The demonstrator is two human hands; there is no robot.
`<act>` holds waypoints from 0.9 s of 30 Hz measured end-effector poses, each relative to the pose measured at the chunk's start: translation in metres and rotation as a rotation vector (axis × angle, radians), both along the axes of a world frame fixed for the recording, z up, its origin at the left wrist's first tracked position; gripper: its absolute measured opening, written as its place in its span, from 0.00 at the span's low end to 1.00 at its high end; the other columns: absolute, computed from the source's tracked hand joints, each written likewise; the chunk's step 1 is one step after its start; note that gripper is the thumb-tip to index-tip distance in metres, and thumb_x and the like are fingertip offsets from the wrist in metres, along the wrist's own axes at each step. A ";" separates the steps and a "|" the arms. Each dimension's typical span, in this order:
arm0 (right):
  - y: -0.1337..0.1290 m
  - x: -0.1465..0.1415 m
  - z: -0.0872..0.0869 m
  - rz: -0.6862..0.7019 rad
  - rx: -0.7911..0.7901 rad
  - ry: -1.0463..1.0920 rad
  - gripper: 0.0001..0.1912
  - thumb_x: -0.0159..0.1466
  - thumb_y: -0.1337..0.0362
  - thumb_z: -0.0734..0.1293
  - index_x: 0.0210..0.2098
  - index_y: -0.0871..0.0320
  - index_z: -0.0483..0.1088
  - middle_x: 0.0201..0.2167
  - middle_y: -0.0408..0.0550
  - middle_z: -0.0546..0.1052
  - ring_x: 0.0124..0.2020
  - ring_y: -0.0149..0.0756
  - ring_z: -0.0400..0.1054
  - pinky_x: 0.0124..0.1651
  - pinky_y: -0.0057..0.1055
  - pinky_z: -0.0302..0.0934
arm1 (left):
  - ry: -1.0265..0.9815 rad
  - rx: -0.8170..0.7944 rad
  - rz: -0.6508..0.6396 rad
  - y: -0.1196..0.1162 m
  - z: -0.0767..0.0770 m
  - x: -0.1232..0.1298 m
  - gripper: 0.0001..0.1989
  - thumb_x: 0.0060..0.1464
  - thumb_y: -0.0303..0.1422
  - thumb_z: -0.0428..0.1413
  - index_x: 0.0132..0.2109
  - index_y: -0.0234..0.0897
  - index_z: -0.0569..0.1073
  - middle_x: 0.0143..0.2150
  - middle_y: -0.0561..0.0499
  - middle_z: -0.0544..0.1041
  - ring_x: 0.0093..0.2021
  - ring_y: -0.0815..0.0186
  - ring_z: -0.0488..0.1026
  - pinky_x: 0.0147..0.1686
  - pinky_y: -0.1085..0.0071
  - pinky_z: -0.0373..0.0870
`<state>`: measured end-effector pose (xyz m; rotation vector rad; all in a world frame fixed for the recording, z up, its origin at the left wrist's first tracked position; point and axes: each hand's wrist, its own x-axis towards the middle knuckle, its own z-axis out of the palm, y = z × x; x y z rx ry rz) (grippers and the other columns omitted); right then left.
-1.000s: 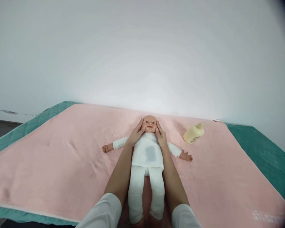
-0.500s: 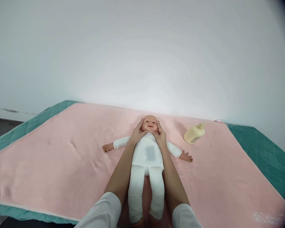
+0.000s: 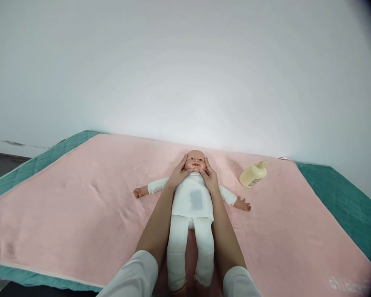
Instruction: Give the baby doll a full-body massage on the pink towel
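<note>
A baby doll (image 3: 193, 194) in a white top and trousers lies on its back, head away from me, arms spread out. My left hand (image 3: 178, 174) cups the left side of its head, with the thumb by the chin and the fingers along the cheek. On the other side my right hand (image 3: 210, 175) holds the head the same way, thumb near the jaw. A grey-blue patch marks the front of the top. My forearms run along both sides of the doll's body and legs.
Beneath the doll a pink blanket (image 3: 80, 198) covers most of a green quilted pad (image 3: 336, 189). To the right of the doll, a pale yellow pump bottle (image 3: 252, 175) leans at a tilt. A white wall (image 3: 185, 70) rises behind the far edge.
My thumbs have shifted slightly up and outward along the doll's chin and jaw. The doll and the bottle stay in place.
</note>
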<state>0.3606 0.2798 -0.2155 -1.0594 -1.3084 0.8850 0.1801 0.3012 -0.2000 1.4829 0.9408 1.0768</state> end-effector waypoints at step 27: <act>0.000 -0.009 -0.001 -0.011 -0.043 0.114 0.48 0.52 0.55 0.75 0.68 0.55 0.54 0.70 0.46 0.55 0.69 0.46 0.52 0.69 0.45 0.52 | -0.136 -0.054 0.015 0.000 -0.005 0.009 0.54 0.46 0.37 0.67 0.72 0.41 0.44 0.73 0.42 0.48 0.69 0.51 0.55 0.66 0.58 0.56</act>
